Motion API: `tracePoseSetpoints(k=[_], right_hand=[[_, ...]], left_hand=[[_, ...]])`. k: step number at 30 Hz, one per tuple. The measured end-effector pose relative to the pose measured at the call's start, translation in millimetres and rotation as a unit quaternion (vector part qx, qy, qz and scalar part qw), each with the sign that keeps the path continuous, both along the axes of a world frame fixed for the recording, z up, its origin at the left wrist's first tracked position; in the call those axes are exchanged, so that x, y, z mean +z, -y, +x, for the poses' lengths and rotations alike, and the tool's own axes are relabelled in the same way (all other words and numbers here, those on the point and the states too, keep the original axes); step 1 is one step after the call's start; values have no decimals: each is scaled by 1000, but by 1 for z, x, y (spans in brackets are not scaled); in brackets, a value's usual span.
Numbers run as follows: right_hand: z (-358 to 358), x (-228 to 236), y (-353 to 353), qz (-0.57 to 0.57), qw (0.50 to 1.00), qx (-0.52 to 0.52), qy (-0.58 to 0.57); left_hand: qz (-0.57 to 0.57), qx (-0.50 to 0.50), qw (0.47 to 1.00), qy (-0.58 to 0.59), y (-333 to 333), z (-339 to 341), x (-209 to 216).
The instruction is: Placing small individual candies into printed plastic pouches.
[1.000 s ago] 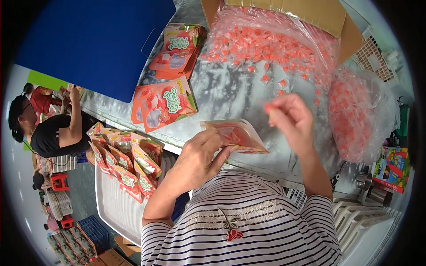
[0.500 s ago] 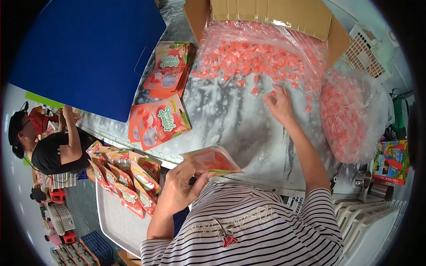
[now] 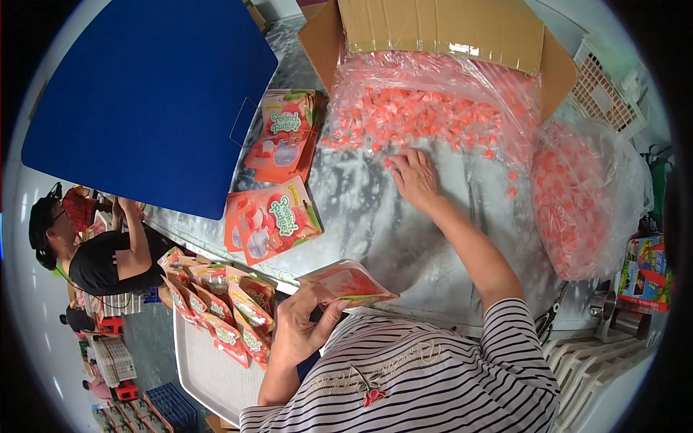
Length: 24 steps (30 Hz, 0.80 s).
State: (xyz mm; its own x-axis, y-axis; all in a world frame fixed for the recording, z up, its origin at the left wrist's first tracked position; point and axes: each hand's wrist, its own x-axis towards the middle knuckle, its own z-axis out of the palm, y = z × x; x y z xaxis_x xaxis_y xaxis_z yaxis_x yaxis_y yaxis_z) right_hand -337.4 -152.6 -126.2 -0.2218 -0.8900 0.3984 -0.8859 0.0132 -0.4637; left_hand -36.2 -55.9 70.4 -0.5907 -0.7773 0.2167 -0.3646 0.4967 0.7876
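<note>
My left hand (image 3: 307, 328) grips a red and pink candy pouch (image 3: 348, 280) at the table's near edge, its open mouth spread. My right hand (image 3: 416, 180) reaches low over the table, fingers bent, with a wrapped red candy (image 3: 389, 163) at its fingertips. Just beyond it lies a heap of wrapped red candies (image 3: 426, 119), spilling out of a clear plastic bag (image 3: 516, 94) inside a cardboard box (image 3: 440, 25). Flat pouches lie left of centre in a banded stack (image 3: 283, 141) and a looser pile (image 3: 274, 220).
A big blue panel (image 3: 144, 101) stands at the far left. Filled pouches (image 3: 224, 310) crowd a white tray (image 3: 206, 368) beside my left arm. A bulging clear bag of candies (image 3: 577, 195) sits on the right, near a white basket (image 3: 603, 90). Another person (image 3: 108, 252) works at left.
My right hand has moved left along the front of the candy heap, a candy still at its fingertips. My left hand keeps hold of the pouch. The whole view has shifted slightly.
</note>
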Motion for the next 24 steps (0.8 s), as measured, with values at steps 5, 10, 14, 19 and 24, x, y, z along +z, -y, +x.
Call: tracePoseSetpoints(k=[5,10,14,19,24], right_hand=[[24,14,-22,-46,989,114,78],[-2,8,10,-77,994,25,76],[-6,14,14,34,996,62,51],[47,28,-30,62,982,181,12],[87,9,-65,24,975,219,-10]], left_hand=[[14,2,1000,-3,0,-1,0],[15,-7,1000,-4,2,-4,1],[11,-2,1000,-4,-1,1,1],[26,17,999,-17,-8,11,-2],[21,2,1000,-13,-7,6,-2]])
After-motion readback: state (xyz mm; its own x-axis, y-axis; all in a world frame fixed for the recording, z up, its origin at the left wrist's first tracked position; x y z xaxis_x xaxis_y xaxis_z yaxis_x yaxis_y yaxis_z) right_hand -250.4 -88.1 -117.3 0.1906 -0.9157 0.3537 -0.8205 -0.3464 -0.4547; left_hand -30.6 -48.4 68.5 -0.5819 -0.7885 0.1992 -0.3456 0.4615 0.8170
